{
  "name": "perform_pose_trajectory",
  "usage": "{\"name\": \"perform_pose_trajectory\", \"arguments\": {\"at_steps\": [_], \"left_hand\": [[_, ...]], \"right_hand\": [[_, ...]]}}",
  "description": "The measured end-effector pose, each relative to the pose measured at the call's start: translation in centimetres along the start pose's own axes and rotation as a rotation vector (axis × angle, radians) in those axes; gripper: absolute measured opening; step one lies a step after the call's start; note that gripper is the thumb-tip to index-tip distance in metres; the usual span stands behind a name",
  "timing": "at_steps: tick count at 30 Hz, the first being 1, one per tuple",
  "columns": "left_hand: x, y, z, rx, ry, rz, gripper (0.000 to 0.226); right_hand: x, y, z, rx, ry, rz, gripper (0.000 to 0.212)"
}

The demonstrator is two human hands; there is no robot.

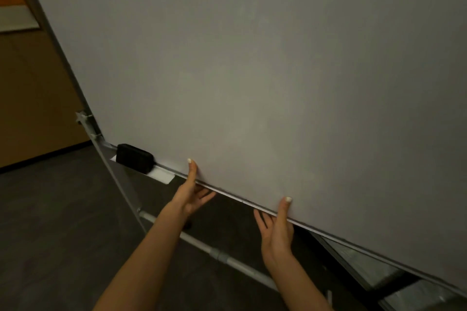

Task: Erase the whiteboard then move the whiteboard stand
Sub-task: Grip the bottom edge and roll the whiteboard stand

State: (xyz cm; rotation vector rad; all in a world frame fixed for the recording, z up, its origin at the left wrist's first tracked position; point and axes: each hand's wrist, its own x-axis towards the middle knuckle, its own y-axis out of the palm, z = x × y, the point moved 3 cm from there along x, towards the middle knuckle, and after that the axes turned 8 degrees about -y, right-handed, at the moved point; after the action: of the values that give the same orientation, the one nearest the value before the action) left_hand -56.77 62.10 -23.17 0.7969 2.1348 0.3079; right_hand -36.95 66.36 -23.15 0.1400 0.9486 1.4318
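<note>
From the head camera, the whiteboard (252,70) fills our view from ten o'clock round to four, its face wiped clean. Our left hand (193,193) grips the bottom edge near six o'clock, thumb on the front face, fingers curled under and behind. Our right hand (276,227) pinches the same edge at five o'clock the same way. At eight o'clock the black eraser (134,158) rests on the tray (161,175). The whiteboard stand (111,174) runs down at eight o'clock, with a crossbar (217,254) below our wrists. We judge the panel stiff, smooth and fairly heavy; the slick face gives little purchase, so the framed edge or the side posts are the surer hold.
</note>
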Motion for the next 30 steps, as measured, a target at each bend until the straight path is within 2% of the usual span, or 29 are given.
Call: {"name": "perform_pose_trajectory", "arguments": {"at_steps": [5,8,14,19,23,27,30], "left_hand": [[3.5,-2.0,-4.2,-0.004,0.035,-0.011,0.058],[5.7,-3.0,-6.6,-0.023,0.050,-0.015,0.063],[9.3,-4.7,-12.2,-0.037,0.084,-0.024,0.045],[12.6,-6.3,-17.0,-0.053,0.116,-0.069,0.037],[15.5,-7.6,-20.7,-0.092,0.136,-0.076,0.033],[18.7,-9.0,-24.3,-0.098,0.167,-0.105,0.037],[20.3,-10.0,-26.4,-0.106,0.186,-0.111,0.059]], "right_hand": [[2.7,4.6,-2.9,-0.034,0.025,0.028,0.067],[5.0,7.5,-4.5,-0.067,0.014,0.071,0.080],[10.2,13.3,-8.6,-0.159,-0.042,0.106,0.093],[13.6,19.0,-11.6,-0.260,-0.079,0.127,0.096],[16.1,23.8,-13.8,-0.310,-0.101,0.184,0.086],[18.2,28.7,-16.2,-0.351,-0.114,0.189,0.084],[19.4,31.5,-17.6,-0.376,-0.094,0.206,0.083]]}}
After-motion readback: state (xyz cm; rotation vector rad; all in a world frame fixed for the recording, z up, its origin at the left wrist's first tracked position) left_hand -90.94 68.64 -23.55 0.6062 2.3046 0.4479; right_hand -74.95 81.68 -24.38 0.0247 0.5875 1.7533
